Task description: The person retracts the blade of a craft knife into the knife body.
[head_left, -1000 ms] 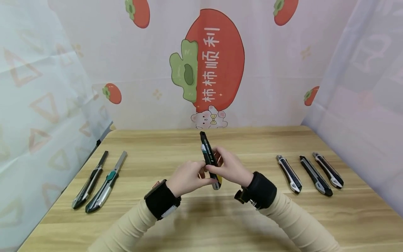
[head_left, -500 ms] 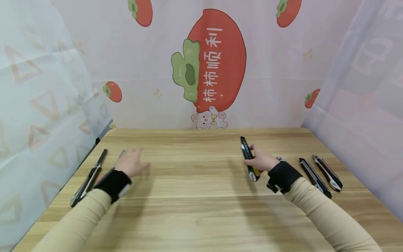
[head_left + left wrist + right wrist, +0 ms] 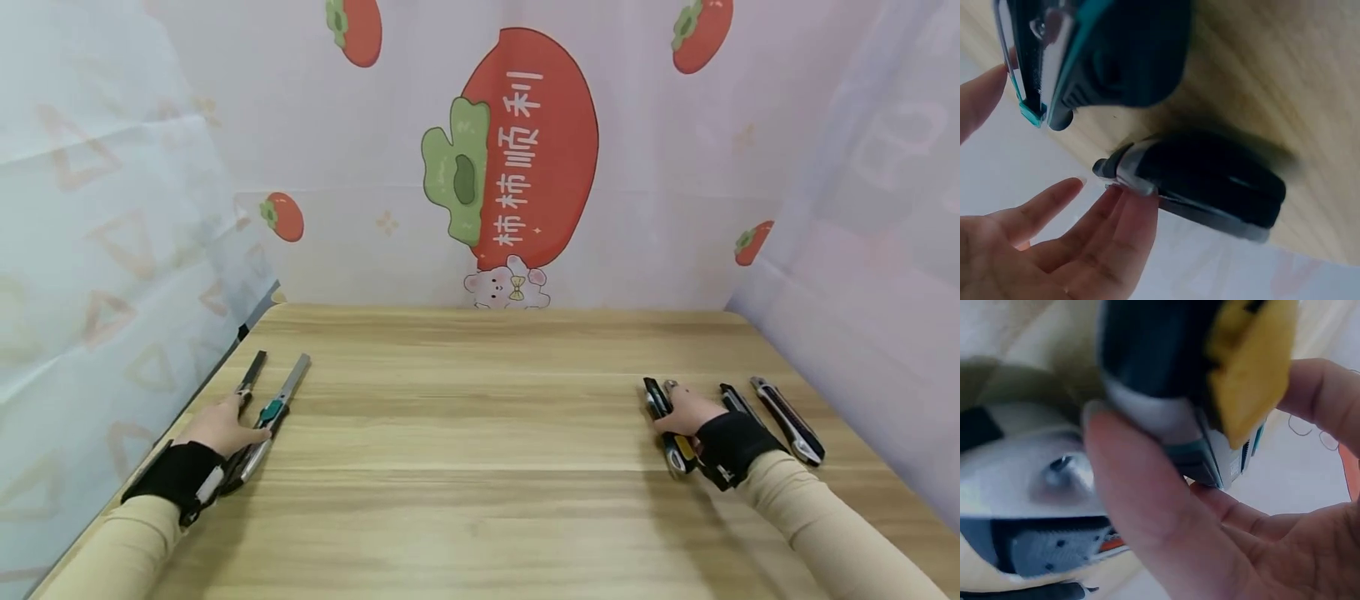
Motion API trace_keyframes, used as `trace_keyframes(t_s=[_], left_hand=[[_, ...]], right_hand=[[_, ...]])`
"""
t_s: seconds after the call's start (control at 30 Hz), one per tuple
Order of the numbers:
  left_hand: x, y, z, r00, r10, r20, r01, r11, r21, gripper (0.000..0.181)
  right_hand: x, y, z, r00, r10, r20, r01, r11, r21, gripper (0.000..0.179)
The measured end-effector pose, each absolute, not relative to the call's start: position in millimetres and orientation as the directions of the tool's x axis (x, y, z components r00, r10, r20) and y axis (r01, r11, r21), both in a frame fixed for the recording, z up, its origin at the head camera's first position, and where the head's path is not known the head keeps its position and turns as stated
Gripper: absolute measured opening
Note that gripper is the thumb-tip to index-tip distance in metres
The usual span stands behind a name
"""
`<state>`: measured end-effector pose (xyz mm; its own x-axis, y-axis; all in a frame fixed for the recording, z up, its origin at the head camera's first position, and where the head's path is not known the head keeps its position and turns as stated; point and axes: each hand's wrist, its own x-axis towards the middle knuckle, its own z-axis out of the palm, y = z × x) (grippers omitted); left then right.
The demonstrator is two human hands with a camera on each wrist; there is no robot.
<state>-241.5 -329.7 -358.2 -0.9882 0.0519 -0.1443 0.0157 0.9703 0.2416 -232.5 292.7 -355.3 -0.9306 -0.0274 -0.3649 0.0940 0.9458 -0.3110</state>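
A pale, persimmon-printed backdrop (image 3: 637, 208) stands behind a wood-grain table (image 3: 472, 433). In the head view, the left hand (image 3: 219, 427) is at eight o'clock over two utility knives, a black knife (image 3: 256, 369) and a green-slider knife (image 3: 272, 411), their extended blades pointing toward one o'clock. The right hand (image 3: 688, 414) is at four o'clock, gripping the yellow-marked knife (image 3: 657, 402) just beside the silver-tipped knife (image 3: 671, 385); whether the held one touches the table cannot be told. Two more knives (image 3: 787, 421) lie beyond that wrist.

In the left wrist view, the fingers are loosely extended, fingertips at the black knife's collar, around seven o'clock; the thumb, at nine, is at the green-slider knife's edge. Good handling here would mean closing on the handle only, well back from the blade, and freeing the thumb from the neighbour.

In the right wrist view, thumb and fingers pinch the yellow-marked knife, its yellow part toward one o'clock. It would best be lowered flat and parallel, without nudging the silver-tipped knife, before letting go.
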Motion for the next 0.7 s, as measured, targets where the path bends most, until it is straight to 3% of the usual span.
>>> trace_keyframes(t_s=[0.1, 0.3, 0.47, 0.7], left_hand=[[-238, -321, -358, -0.994, 0.047, -0.099, 0.022, 0.971, 0.238, 0.081], [-243, -301, -362, -0.997, 0.069, -0.015, 0.064, 0.968, 0.241, 0.072], [-248, -300, -360, -0.994, 0.072, -0.086, 0.048, 0.965, 0.256, 0.068], [-244, -309, -357, -0.986, 0.045, -0.159, 0.003, 0.968, 0.253, 0.058]], right_hand=[[-232, 295, -358, -0.918, 0.001, -0.398, 0.130, 0.945, -0.299, 0.081], [-228, 298, -361, -0.914, 0.006, -0.407, 0.135, 0.948, -0.289, 0.070], [-228, 294, -362, -0.911, 0.005, -0.411, 0.133, 0.949, -0.285, 0.059], [-237, 283, -365, -0.911, -0.024, -0.411, 0.106, 0.951, -0.290, 0.064]])
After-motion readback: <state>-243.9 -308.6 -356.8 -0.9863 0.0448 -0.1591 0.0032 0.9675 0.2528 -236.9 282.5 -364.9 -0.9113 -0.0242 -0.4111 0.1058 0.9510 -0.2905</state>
